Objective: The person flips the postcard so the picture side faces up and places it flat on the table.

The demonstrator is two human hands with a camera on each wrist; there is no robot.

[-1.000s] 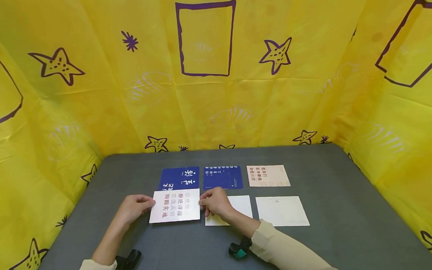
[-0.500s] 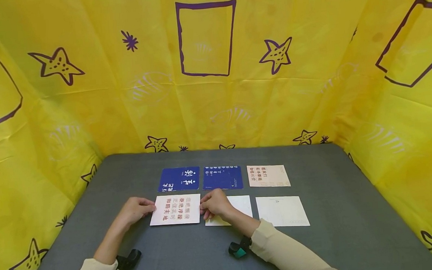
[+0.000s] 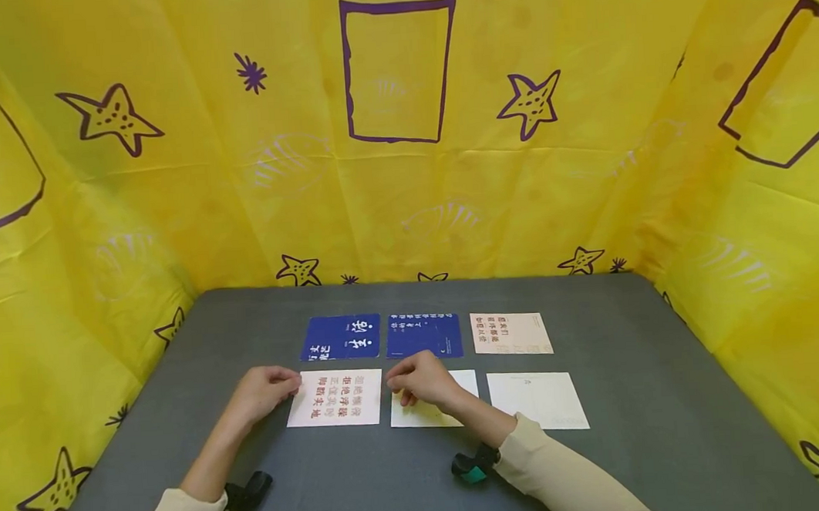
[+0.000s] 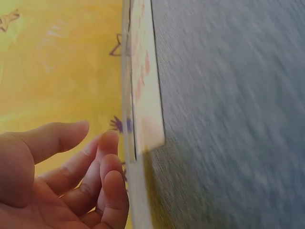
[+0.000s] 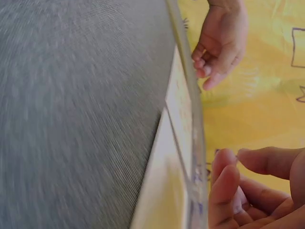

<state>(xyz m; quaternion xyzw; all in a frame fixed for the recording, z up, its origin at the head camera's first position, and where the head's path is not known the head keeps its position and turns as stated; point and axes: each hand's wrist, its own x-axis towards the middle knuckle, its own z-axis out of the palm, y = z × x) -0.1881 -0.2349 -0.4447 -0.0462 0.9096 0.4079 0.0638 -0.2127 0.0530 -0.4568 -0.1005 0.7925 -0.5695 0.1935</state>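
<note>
The cards (image 3: 335, 398) look like smooth paper, the tabletop (image 3: 366, 481) matt woven cloth, the curtain (image 3: 378, 184) faintly shiny fabric.

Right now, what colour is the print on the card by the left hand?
Reddish and grey Chinese characters; the head view shows them best.

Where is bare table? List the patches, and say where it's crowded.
Bare: the table right of the cards; the strip between the blue cards and curtain; the patch between the wrist cameras, before the near row. Crowded: the middle, six cards in two rows, left hand and right hand at the near one.
</note>
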